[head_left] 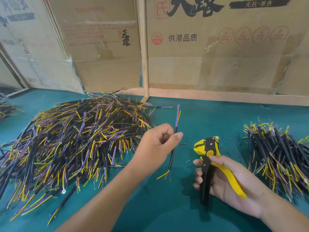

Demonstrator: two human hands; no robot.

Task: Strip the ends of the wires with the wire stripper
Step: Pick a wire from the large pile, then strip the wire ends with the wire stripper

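The left hand (155, 144) pinches one black cable (173, 148) about midway, nearly upright, its loose coloured cores fanning well above the fingers and below them; the right hand (222, 181) wraps the handles of the yellow stripper (207, 148), whose mouth gapes just beside the cable, not touching. Held so far from its tip, the cable looks liable to wobble, so the thin cores could miss the mouth or get cut unevenly

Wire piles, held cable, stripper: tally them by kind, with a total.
Wire piles: 3, the big left pile, the right pile, a small pile at the far left edge
Single cable pinched in the left hand: 1
Wire stripper in the right hand: 1
Total: 5
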